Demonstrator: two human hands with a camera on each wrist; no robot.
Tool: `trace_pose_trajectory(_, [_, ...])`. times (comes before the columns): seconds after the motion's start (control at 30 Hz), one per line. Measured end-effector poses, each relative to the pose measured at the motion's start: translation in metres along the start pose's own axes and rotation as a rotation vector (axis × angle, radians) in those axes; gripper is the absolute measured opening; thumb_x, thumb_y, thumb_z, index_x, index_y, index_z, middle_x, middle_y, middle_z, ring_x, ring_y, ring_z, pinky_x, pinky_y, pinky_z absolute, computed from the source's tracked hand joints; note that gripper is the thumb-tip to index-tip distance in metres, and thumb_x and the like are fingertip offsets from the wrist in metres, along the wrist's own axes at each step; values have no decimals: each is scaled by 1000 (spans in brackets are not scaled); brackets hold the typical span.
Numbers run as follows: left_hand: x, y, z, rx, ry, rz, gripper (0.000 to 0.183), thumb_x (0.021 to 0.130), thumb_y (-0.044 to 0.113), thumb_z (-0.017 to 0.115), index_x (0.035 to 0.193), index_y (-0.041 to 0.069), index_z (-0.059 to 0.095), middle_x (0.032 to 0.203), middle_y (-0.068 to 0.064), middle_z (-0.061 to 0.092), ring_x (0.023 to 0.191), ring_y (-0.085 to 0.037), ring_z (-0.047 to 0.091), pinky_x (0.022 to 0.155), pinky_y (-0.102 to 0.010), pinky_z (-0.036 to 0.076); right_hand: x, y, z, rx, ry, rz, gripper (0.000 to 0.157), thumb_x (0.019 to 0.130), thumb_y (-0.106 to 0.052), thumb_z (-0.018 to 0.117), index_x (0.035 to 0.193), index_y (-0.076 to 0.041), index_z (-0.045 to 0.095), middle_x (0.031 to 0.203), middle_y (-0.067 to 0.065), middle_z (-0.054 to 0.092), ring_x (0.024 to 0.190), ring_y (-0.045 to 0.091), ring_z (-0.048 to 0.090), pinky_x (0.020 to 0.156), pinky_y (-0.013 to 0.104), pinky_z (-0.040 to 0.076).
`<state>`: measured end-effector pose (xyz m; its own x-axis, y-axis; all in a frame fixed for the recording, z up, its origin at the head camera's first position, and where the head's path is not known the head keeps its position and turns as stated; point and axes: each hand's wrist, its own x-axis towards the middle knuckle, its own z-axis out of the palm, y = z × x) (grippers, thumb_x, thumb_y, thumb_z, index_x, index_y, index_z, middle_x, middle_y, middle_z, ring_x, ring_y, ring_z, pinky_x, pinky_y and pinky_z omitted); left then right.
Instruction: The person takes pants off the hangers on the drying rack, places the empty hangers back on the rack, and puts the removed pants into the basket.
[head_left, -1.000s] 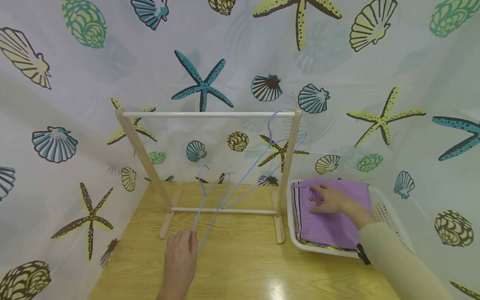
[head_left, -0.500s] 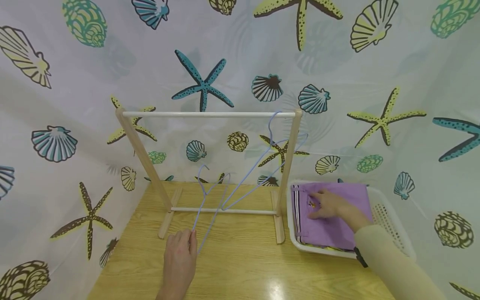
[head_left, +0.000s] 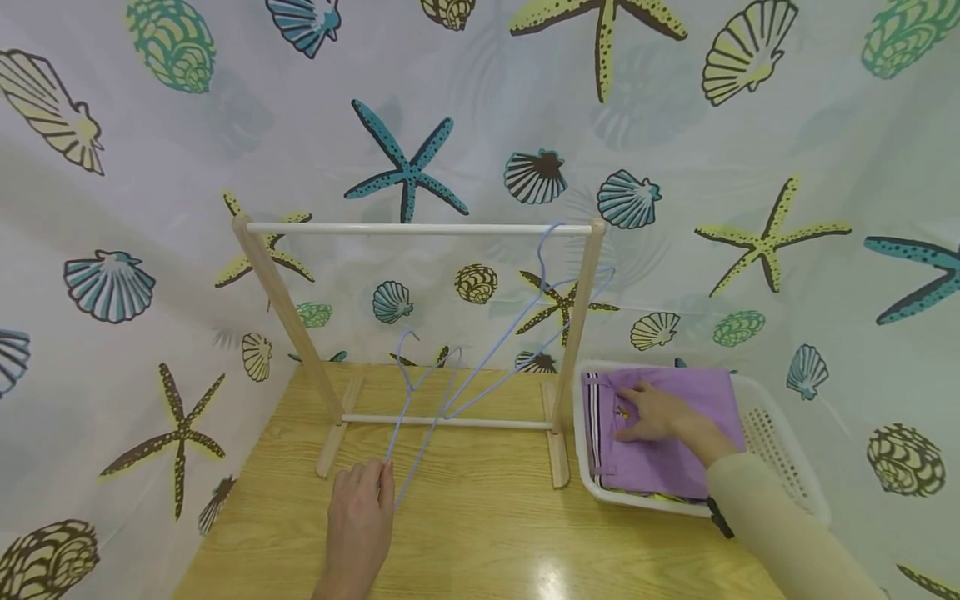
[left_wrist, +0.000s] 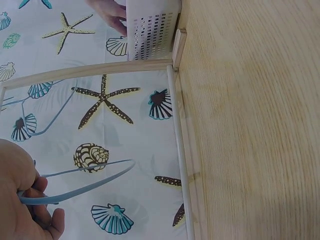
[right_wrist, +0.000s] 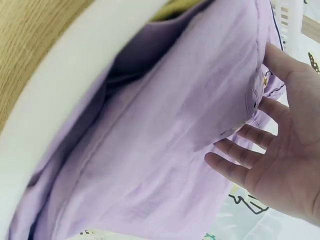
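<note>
In the head view my left hand [head_left: 360, 517] grips a light blue wire hanger [head_left: 402, 417] low in front of the rack, with its hook pointing up. The left wrist view shows the hanger's looped end [left_wrist: 100, 184] stretching out from my curled fingers. My right hand [head_left: 660, 417] lies over folded purple trousers [head_left: 675, 471], which have a striped waistband and belt loops. Seen from the right wrist, its fingers are spread and fairly straight, with the tips against the cloth [right_wrist: 165, 135] by a pocket edge. The trousers sit in a white plastic basket [head_left: 795, 467].
A small wooden clothes rack [head_left: 285, 321] with a white top rail [head_left: 412, 229] stands on the wood-grain table [head_left: 472, 533]. Another blue hanger [head_left: 495, 333] hangs at the rail's right end. Yellowish cloth shows beneath the trousers. A shell-and-starfish curtain [head_left: 480, 108] encloses the back and sides.
My right hand has shifted slightly on the trousers, and their far edge has come a little lower. My left hand and its hanger have stayed nearly still.
</note>
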<state>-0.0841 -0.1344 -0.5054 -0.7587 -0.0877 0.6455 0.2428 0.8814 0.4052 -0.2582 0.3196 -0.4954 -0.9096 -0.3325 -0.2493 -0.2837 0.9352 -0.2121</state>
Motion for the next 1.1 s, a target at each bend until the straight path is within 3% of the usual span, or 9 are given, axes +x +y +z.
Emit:
trace_pose_trajectory(0.27, [1,0,0,-5,12,17,22,90,-5,75,76,4,61,60,5,44,63,-3,29,56,-17,28,-1,16,-5,65,109,-32,93,87,-54,80,149,7,49,153,44,41,138,63,47,113,72,41])
trace_pose_trajectory(0.47, [2,-1,0,-7,15,19,21,90,-5,75,77,4,62,61,5,45,63,-3,29,56,-17,28,-12,37,-14,12,184,47,96,86,-60,78,151,4,47,150,47,41,133,68,48,105,77,44])
trace_pose_trajectory(0.77, [2,-1,0,-6,13,16,20,89,-5,75,77,4,62,61,5,46,64,-3,30,56,-17,28,-34,65,-18,-27,145,221,112,84,-79,68,157,0,38,153,49,25,134,78,33,100,86,38])
trace_pose_trajectory(0.93, [2,-1,0,-7,7,5,20,90,-5,75,78,4,63,62,4,47,64,-3,30,55,-17,28,-40,70,-13,-52,116,231,113,82,-79,70,156,0,39,152,48,26,129,80,36,97,85,42])
trace_pose_trajectory(1.1, [3,0,0,-7,0,4,19,90,-5,75,78,3,63,61,4,48,63,-3,30,56,-17,28,-42,71,-7,-28,84,233,113,82,-76,72,156,2,39,154,48,25,134,79,32,99,86,39])
